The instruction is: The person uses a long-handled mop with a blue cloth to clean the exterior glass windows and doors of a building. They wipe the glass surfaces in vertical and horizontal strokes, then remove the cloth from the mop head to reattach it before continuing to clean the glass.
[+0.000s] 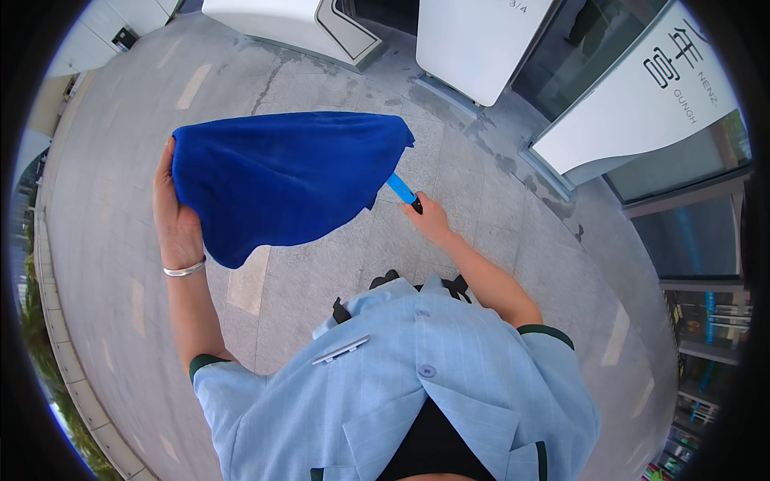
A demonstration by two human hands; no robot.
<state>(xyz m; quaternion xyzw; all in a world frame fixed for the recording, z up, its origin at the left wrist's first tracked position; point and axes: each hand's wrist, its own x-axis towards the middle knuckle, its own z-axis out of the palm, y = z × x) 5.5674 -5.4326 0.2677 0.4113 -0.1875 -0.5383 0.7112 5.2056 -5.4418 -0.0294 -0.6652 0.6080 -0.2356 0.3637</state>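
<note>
A deep blue cloth (289,180) hangs spread out in front of me, draped over something whose shape it hides. My left hand (175,210) grips the cloth's left edge, the fingers mostly behind it. A silver bangle circles that wrist. From under the cloth's right side comes a light-blue handle (400,187) with a black end. My right hand (428,217) is closed around the black end. What the handle joins to is covered by the cloth.
Grey stone paving (337,258) lies below, with dark wet patches near the walls. Ahead stands a white block-shaped counter (289,27). White panels (475,48) and glass doors (601,54) line the right; one panel bears writing. A kerb with greenery (60,361) runs along the left.
</note>
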